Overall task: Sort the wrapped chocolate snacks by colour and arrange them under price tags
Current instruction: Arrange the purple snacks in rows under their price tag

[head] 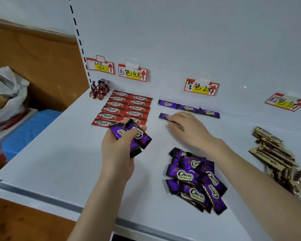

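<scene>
Left hand (119, 145) clamps a purple bar bunch (132, 134), right hand (186, 126) presses, apparently flat, one purple bar (164, 116) on shelf (59, 153) below purple tag (201, 87); risk: skewed row, loose bunch spilling onto red bars (122, 106).

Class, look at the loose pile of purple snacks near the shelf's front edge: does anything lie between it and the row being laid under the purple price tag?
Only the person's right hand and forearm, over the shelf between the purple pile and the purple row. No other snack lies there.
</scene>
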